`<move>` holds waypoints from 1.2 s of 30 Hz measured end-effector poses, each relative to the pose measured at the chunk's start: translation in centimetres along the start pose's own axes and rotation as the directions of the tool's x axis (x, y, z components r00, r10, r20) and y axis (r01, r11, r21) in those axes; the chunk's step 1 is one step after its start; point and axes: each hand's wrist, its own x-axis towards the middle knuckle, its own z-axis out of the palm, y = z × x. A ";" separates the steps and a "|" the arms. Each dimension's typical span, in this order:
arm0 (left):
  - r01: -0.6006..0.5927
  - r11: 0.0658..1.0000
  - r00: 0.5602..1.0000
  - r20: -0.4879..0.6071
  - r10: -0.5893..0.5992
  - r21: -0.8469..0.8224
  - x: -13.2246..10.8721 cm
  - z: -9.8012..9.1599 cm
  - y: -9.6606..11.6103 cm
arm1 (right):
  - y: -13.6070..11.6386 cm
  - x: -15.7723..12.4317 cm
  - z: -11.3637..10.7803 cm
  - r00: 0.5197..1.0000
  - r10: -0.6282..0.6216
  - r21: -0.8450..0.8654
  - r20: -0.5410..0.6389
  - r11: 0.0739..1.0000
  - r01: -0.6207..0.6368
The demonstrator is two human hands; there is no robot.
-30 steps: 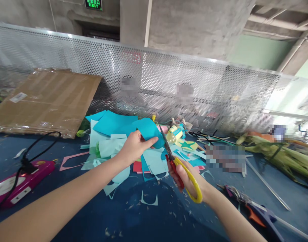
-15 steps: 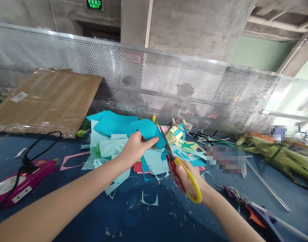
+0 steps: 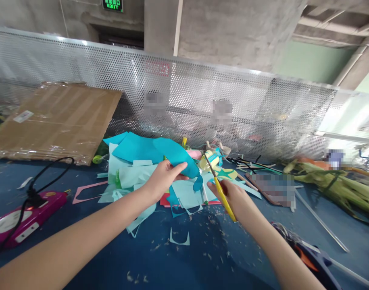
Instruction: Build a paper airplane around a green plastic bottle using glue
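Smooth, matt blue paper (image 3: 175, 153) fills the left hand (image 3: 166, 178) as the right hand (image 3: 233, 196) grips scissors (image 3: 223, 199) of metal and yellow plastic. Pale matt paper scraps (image 3: 186, 194) lie beneath the hands on a smooth, faintly shiny counter (image 3: 111, 262). Left of the hands: a glossy plastic power strip (image 3: 33, 217) and brown cardboard (image 3: 60, 123) edged with shiny clear film (image 3: 51, 157). Beyond them: a perforated metal screen (image 3: 187, 86) and rough concrete (image 3: 232, 36).

Backed by perforated metal panel (image 3: 81, 60) behind blue surface (image 3: 172, 266), then bare concrete wall (image 3: 232, 32), lit green EXIT sign (image 3: 113, 5), pale green wall (image 3: 317, 60), brightest at far right.
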 end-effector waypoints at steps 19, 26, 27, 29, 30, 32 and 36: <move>0.295 0.905 0.743 0.522 -0.418 0.305 -1.8 0.7 -1.4 | 0.6 1.4 0.4 0.967 -0.248 0.685 0.052 0.714 0.147; 0.430 0.876 0.825 0.299 -0.479 0.219 -0.7 0.0 -2.2 | 1.2 1.3 1.2 0.938 -0.242 0.706 0.249 0.708 -0.005; 0.447 0.870 0.824 0.282 -0.491 0.208 -0.5 -0.2 -2.4 | 1.3 1.3 1.2 0.933 -0.228 0.681 0.277 0.732 -0.023; 0.472 0.852 0.810 0.271 -0.520 0.224 -0.2 -0.6 -2.9 | 1.3 1.1 1.0 0.922 -0.203 0.634 0.331 0.771 -0.058; 0.477 0.848 0.803 0.277 -0.528 0.233 -0.1 -0.7 -3.2 | 1.4 1.0 0.9 0.909 -0.206 0.611 0.361 0.789 -0.065; 0.470 0.852 0.805 0.285 -0.521 0.231 -0.1 -0.8 -3.8 | 1.4 0.8 0.6 0.869 -0.248 0.542 0.428 0.840 -0.028; 0.457 0.859 0.836 0.219 -0.504 0.230 -0.1 -0.5 -4.7 | 1.3 0.4 -0.3 0.789 -0.356 0.353 0.501 0.916 0.189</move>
